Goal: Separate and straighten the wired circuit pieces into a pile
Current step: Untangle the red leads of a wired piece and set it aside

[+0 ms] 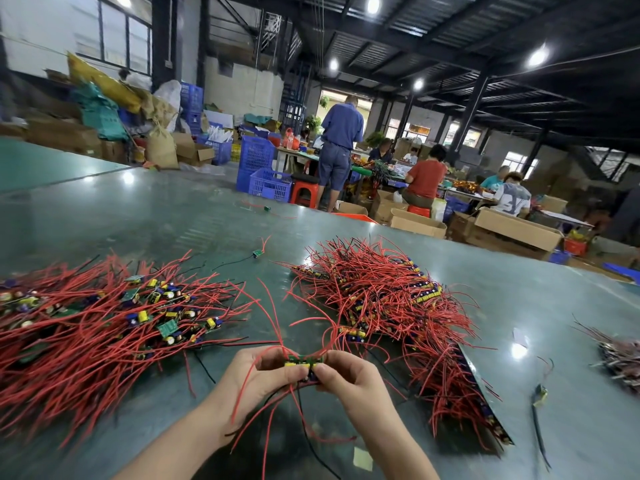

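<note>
Fingers (pixel 298 370) of both hands were curled and pinching a small cluster of boards (pixel 304 363) between them, the left hand (pixel 258 375) on its left end, the right hand (pixel 346 375) on its right end, held just above the near edge of the table (pixel 156 209).

Largest on the table was the left heap (pixel 104 320), a loose tangle with boards facing every way and red wires crossing; it looked like unsorted stock. The right pile (pixel 388 299) lay tidier, its boards lined in rows along the right edge and wires fanned leftward, so I judged that the finished work. Both were big, so the job seemed roughly midway, with much left to do. Two stray pieces (pixel 257 253) lay beyond, well apart from either.

The held cluster ran left to right, long axis across the view. Its red wires (pixel 273 317) sprang up and away from the person, others drooping toward the wrists with a black wire (pixel 304 424).
</note>
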### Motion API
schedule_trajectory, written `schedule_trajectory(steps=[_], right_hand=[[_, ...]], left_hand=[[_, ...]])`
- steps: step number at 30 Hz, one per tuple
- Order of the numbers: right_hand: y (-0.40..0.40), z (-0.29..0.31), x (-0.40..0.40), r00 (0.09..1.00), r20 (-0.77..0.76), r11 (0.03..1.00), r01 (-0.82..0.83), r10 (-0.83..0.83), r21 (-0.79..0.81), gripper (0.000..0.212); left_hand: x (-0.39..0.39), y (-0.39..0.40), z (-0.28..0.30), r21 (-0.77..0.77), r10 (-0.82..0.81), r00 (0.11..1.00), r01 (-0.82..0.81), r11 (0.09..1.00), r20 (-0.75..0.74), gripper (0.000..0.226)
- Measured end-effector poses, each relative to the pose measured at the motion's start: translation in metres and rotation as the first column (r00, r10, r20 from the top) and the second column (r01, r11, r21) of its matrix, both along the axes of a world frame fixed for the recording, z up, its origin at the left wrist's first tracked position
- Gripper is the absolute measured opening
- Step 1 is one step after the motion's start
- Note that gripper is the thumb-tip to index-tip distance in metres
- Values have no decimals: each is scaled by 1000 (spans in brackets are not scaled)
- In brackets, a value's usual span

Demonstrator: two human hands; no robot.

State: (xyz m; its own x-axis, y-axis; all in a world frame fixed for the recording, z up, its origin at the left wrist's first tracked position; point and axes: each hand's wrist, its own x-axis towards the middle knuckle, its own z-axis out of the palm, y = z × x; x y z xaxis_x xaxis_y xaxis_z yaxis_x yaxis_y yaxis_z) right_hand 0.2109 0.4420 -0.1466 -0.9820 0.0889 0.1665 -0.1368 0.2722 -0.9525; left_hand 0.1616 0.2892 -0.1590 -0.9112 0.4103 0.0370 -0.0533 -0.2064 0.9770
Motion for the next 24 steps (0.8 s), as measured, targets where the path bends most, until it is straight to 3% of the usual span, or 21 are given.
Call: schedule_trajectory(steps=[2, 6, 11, 17, 21, 24], right_hand=[[0, -1, 0, 1000, -11, 1000, 9, -9, -14, 8], [1, -1, 1, 999, -32, 1000, 13, -12, 23, 8], [2, 3, 5, 999, -10, 997, -46, 47, 55, 20], [4, 4, 7, 998, -16, 997, -62, 63, 52, 15], [4, 5, 7, 996, 13, 993, -82, 84, -83, 18], [4, 4, 5, 1000, 16, 989, -23, 26, -149, 13]], left_hand=[[1, -1, -1, 48, 2, 999, 1, 999, -45, 5], [0, -5, -5, 60, 36, 997, -31, 998, -74, 13], [-3, -8, -9, -53, 1, 983, -11, 999, -185, 19], [-3, -10, -8, -82, -48, 975, 31, 996, -217, 22], [-8, -8, -13, 48, -102, 989, 107, 993, -107, 40], [-12, -6, -14, 201, -123, 991, 110, 973, 56, 27]])
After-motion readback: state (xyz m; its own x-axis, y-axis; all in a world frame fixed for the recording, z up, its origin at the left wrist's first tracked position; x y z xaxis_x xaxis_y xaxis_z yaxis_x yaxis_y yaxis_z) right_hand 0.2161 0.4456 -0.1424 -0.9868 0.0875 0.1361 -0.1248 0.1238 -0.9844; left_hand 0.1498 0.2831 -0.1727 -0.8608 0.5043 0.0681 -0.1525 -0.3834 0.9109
